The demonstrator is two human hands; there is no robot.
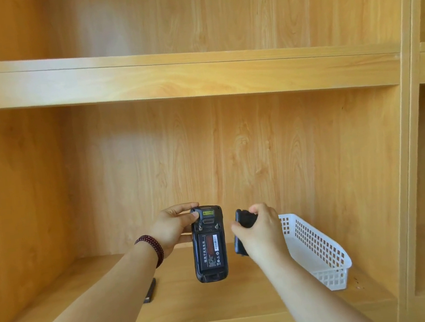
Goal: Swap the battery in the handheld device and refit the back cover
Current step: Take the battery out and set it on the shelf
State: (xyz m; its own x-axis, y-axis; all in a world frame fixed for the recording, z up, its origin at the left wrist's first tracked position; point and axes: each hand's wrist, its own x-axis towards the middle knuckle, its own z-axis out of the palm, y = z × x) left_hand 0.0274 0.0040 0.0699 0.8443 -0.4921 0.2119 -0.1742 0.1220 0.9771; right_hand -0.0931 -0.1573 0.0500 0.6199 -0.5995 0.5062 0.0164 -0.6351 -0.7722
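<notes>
My left hand (172,227) grips the top of the black handheld device (208,243), held upright over the shelf with its back towards me. The cover is off, and a black battery (210,253) with a red and white label sits in the open bay. Just right of the device, my right hand (262,231) is closed around the black back cover (243,227), held on edge and apart from the device. A second dark flat piece (150,290), perhaps another battery, lies on the shelf partly behind my left forearm.
A white perforated plastic basket (318,252) stands on the wooden shelf board (187,307) to the right, close behind my right hand. Another shelf (168,77) runs overhead. An upright wooden divider (408,162) closes the compartment on the right.
</notes>
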